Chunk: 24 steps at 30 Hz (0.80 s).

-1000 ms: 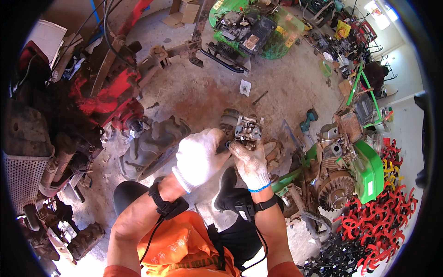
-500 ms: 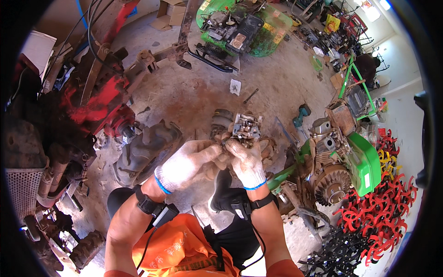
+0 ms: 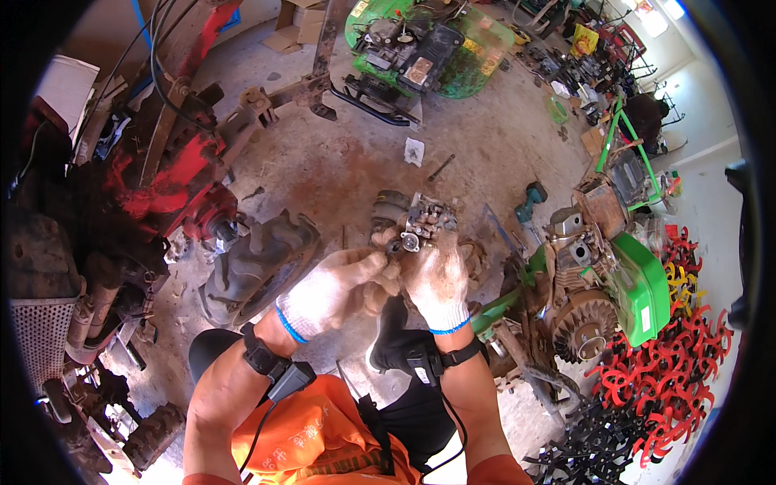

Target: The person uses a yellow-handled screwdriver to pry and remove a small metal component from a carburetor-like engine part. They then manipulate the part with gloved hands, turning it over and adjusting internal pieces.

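My left hand (image 3: 343, 279), in a white knit glove with a blue cuff edge, has its thumb and fingers pinched together at a small dark round piece (image 3: 394, 247). Just right of that piece is a round silvery metal fitting (image 3: 411, 242) with a hole. My right hand (image 3: 437, 279), gloved the same way, is curled against the near side of a greasy metal engine part (image 3: 430, 215) with several small raised pieces on top. Its fingertips are hidden, so its grip is unclear. A dark cylindrical part (image 3: 390, 207) stands left of the engine part.
A grey-brown metal casing (image 3: 257, 263) lies on the floor at left, near red machinery (image 3: 174, 174). To the right are a teal power tool (image 3: 530, 202), an engine with a finned flywheel (image 3: 582, 327), a green tank (image 3: 640, 291) and piled red curved blades (image 3: 663, 364).
My right hand has shifted slightly right and turned, with its thumb away from the left fingers. The round silvery fitting now shows between the hands. My left hand has barely moved.
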Available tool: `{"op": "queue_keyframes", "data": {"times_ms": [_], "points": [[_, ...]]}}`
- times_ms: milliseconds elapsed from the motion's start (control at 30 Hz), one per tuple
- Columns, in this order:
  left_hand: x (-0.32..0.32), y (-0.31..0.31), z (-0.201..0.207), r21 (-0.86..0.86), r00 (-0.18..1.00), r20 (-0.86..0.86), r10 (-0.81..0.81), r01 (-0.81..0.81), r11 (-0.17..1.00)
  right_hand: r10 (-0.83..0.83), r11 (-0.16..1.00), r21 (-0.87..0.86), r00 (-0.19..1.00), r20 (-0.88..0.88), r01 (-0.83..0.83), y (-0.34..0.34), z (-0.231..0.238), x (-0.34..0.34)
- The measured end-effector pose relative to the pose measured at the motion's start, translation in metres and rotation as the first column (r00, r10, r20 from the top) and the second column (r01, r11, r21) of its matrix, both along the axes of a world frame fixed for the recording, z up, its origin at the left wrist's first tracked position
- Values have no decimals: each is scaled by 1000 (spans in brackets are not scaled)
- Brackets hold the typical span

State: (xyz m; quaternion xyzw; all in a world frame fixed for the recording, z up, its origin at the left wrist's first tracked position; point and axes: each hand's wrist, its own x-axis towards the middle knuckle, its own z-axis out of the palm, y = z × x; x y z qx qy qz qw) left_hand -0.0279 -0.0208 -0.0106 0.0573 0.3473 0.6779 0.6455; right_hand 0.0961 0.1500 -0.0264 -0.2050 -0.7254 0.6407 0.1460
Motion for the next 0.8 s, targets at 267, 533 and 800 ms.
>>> {"op": "queue_keyframes", "data": {"times_ms": [267,533,800], "points": [[12,5,14,-186,633,-774,-7,-216,958,-162,616,784,986,32,75,-2,0,-3],[12,12,6,355,-292,-918,268,-308,882,-158,541,841,977,140,-33,-4,6,0],[14,11,4,348,-376,-899,226,-298,889,-363,592,-805,879,-308,-38,-17,-29,-7]]}}
